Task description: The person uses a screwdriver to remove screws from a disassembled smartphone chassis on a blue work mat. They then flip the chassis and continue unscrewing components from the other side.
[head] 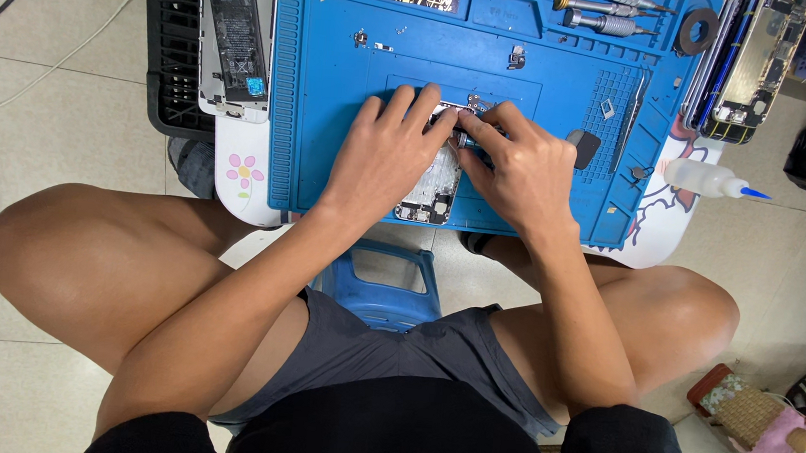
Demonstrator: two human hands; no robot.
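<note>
At frame centre, left hand [385, 152] flat, steadying opened phone [431, 185] on blue mat [336, 104]; right hand [515, 163] pinches small part at its top—best worked gently.

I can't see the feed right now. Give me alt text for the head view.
Both hands, left hand and right hand, press on an opened phone chassis lying on a blue repair mat. Screwdrivers lie along the mat's top edge, another opened phone rests to the left, and a squeeze bottle to the right.

Beige tiled floor [49, 50], blue plastic stool [383, 288], small white table [242, 174].
</note>
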